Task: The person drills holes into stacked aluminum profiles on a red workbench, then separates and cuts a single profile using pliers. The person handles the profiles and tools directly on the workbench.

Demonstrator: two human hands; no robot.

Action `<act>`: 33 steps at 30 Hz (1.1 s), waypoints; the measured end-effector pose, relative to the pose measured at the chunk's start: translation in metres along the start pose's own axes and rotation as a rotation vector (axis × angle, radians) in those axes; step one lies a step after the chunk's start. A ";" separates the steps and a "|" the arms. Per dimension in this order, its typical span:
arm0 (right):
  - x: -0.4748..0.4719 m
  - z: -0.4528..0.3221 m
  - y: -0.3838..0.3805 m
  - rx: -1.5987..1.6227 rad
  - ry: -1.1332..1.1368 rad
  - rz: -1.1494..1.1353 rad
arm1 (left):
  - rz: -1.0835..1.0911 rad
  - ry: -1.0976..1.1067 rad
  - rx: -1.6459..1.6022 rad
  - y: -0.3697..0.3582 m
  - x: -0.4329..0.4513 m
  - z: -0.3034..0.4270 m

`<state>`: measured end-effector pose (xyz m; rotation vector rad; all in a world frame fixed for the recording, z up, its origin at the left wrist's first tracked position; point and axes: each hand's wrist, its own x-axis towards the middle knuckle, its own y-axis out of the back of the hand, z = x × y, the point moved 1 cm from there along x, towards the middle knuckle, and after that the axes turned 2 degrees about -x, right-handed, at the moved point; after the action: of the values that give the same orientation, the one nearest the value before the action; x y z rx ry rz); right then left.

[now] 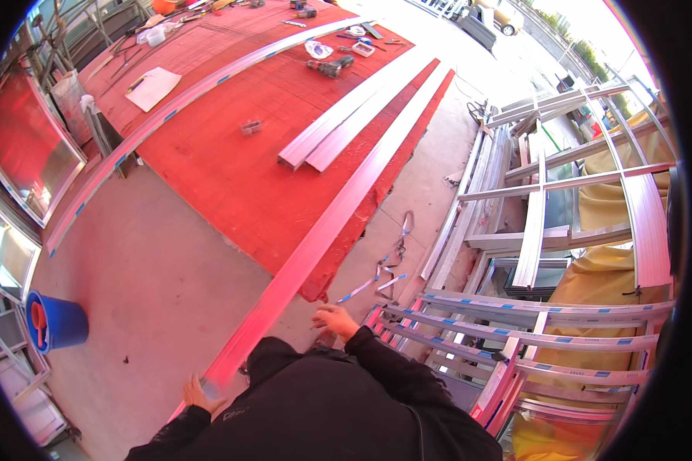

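A long pale metal profile, likely aluminium, runs from the far end of a red carpet down past my left side. My left hand grips it near the bottom of the view, thumb and fingers on opposite sides. Something pale and blurred at that hand is too unclear to name. My right hand hangs in the air to the right of the profile, holding nothing, its fingers apart. On the concrete beyond it lie crumpled strips of printed protective tape.
Two more profiles and a cordless drill lie on the red carpet. A long taped strip crosses at left. Stacked metal frames crowd my right. A blue bucket stands left, near glazed panels.
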<state>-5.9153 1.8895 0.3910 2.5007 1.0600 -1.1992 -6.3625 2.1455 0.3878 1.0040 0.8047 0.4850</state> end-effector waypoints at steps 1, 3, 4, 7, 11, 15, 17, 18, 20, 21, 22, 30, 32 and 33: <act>-0.006 -0.003 0.025 0.070 0.004 0.048 | 0.054 -0.112 -0.034 -0.001 0.020 0.032; -0.013 -0.009 0.069 0.200 0.026 0.141 | 0.164 -0.313 -0.076 -0.002 0.074 0.110; -0.016 -0.010 0.088 0.250 0.022 0.171 | 0.236 -0.414 -0.074 -0.001 0.104 0.156; -0.017 -0.015 0.132 0.327 0.030 0.234 | 0.284 -0.595 -0.248 0.001 0.189 0.298; -0.009 -0.034 0.200 0.315 0.010 0.220 | 0.275 -0.706 -0.255 -0.008 0.280 0.461; 0.002 -0.068 0.293 0.282 0.007 0.317 | 0.154 -0.626 -0.197 -0.028 0.357 0.567; 0.008 -0.090 0.333 0.308 -0.038 0.436 | 0.110 -0.586 -0.187 -0.035 0.386 0.604; 0.011 -0.102 0.352 0.322 -0.068 0.484 | 0.093 -0.572 -0.199 -0.039 0.396 0.619; 0.018 -0.126 0.387 0.345 -0.097 0.544 | 0.089 -0.547 -0.206 -0.045 0.411 0.647; 0.022 -0.136 0.399 0.343 -0.093 0.517 | 0.093 -0.541 -0.193 -0.046 0.416 0.657; 0.027 -0.148 0.411 0.339 -0.100 0.511 | 0.081 -0.527 -0.168 -0.045 0.421 0.667; 0.098 -0.236 0.497 0.208 -0.084 0.376 | 0.250 -0.559 -0.216 -0.042 0.490 0.780; 0.122 -0.254 0.533 0.175 -0.051 0.363 | 0.329 -0.581 -0.224 -0.044 0.532 0.821; 0.133 -0.261 0.554 0.186 -0.044 0.365 | 0.338 -0.573 -0.210 -0.045 0.557 0.842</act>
<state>-5.3298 1.6670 0.3871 2.6356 0.4672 -1.2785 -5.3570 2.0455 0.3924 1.0151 0.0681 0.5205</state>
